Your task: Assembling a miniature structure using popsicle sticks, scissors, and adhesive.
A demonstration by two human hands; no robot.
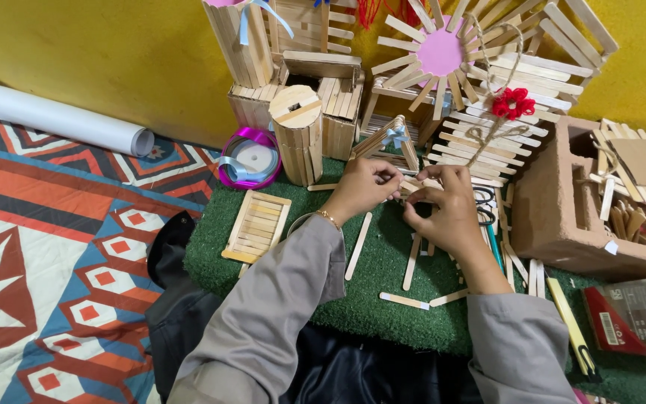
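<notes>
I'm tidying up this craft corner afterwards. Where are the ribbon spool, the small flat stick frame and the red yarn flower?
ribbon spool (250, 158), head view, on its white centre.
flat stick frame (256, 226), head view, on the middle slats.
red yarn flower (513, 103), head view, on the petals' centre.

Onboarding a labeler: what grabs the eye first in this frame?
Both hands, left hand and right hand, meet at centre over the green mat, pinching wooden craft sticks. Behind them stands a stick sunburst with a pink disc. A purple ribbon spool sits left of them.
</notes>
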